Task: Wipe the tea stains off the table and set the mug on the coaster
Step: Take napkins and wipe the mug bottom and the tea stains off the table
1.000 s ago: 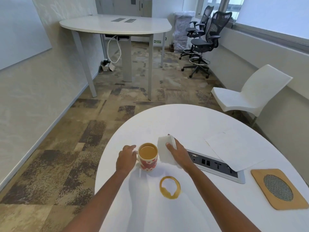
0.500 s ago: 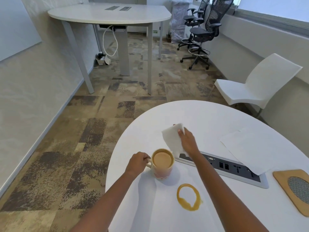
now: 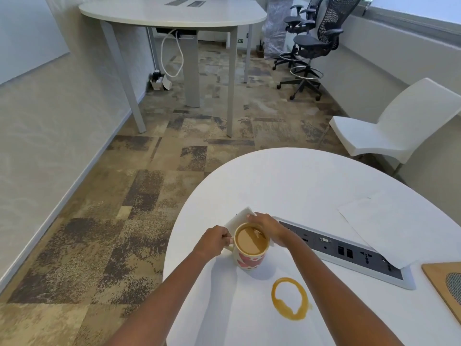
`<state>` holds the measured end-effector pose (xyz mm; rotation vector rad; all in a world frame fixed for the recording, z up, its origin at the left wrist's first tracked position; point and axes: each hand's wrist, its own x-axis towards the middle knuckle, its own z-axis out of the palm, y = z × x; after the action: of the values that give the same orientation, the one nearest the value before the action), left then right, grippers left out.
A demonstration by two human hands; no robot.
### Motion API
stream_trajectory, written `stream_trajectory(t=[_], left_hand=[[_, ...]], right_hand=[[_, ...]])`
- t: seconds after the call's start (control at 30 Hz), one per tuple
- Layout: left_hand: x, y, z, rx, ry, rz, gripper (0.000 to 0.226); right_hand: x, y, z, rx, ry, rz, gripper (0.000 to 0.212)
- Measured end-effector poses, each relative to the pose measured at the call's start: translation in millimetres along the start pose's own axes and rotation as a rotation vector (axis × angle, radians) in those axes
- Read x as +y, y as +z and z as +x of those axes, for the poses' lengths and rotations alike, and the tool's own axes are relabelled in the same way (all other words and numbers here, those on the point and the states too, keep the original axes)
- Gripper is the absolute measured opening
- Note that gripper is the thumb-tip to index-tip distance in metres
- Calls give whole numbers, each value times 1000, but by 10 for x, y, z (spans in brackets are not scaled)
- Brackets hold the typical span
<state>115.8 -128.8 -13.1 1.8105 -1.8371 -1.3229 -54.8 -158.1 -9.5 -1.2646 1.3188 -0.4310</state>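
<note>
Left hand (image 3: 214, 242) grips the handle of the full mug (image 3: 250, 248), well apart from the coaster (image 3: 446, 283) on the bench (image 3: 299, 186). Right hand (image 3: 267, 227) holds a folded napkin (image 3: 239, 218) just behind it. The tea ring (image 3: 290, 298) is unwiped, so both jobs are left.

The right hand (image 3: 268, 227), which half a second ago held the folded white napkin (image 3: 240, 217) up off the bench (image 3: 287, 186), has come down. Hand and napkin now sit low, just behind the mug (image 3: 250, 248), partly hidden by its rim. The left hand (image 3: 214, 242), earlier looser beside the handle, now curls round it.
</note>
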Motion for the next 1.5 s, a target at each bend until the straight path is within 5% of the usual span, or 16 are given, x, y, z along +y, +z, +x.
stream_trajectory(t=[0.23,0.4,0.67,0.9,1.03,1.3,1.5], left_hand=[[8,-19,5,-38,-31,-14,20],[2,-2,15,-26,-5,-3,28],[-18,-12,18,-45,11,7,35],[-25,-21,42,-55,30,45,35],[-19,-33,53,-76,39,58,34],[-119,-15,65,-53,95,183,34],[-129,-37,65,-37,89,253,19]], right_hand=[[365,13,-65,189,25,462,31],[479,163,-195,411,47,374,23],[484,638,-512,676,183,225,55],[409,1161,-631,810,216,540,40],[304,1337,-588,846,262,730,49],[111,1473,-359,750,195,1308,35],[-63,1203,-463,711,261,1451,55]])
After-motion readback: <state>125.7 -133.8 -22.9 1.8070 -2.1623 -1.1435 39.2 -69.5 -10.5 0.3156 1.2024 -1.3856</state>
